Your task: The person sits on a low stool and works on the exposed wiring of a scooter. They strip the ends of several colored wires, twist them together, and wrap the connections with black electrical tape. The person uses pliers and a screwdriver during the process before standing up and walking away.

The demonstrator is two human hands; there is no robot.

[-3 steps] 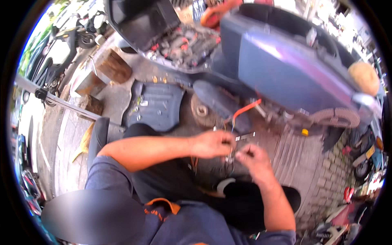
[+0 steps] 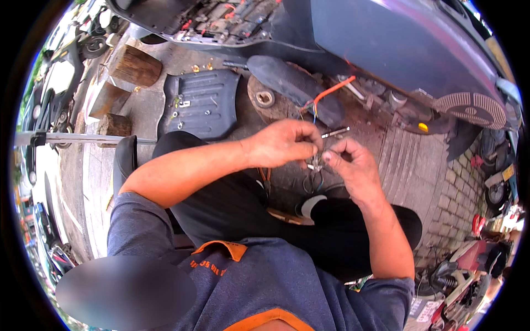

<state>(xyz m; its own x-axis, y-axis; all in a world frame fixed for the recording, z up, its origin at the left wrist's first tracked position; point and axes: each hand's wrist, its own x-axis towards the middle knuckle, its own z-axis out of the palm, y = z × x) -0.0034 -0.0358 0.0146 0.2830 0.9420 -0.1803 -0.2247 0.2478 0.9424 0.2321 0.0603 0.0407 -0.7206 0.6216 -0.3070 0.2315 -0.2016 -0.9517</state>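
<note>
My left hand (image 2: 282, 144) is closed in a pinch at the end of thin coloured wires (image 2: 315, 117), which run down from an orange-sleeved cable (image 2: 335, 90). Close on its right, my right hand (image 2: 356, 165) has its thumb and forefinger bent together. Whatever lies between those fingertips is too small to make out. Just below the fingertips hangs a small pale metal-looking piece (image 2: 314, 166) with thin dark leads trailing from it. Behind the hands, a slim shiny metal strip or tool (image 2: 336, 132) shows, partly covered by the left fingers.
Ahead stands a large grey-blue scooter body (image 2: 381, 49), with exposed wiring (image 2: 232, 21) at its left. A dark ribbed panel (image 2: 201, 105) bearing small metal parts lies to the left, near wooden blocks (image 2: 136, 65). A long dark padded piece (image 2: 290, 83) rests on a round stump (image 2: 259, 107).
The view has tilted down, so the scooter, panel and both hands appear higher in the picture. Both hands stay close together around the wires in nearly the same pose.
</note>
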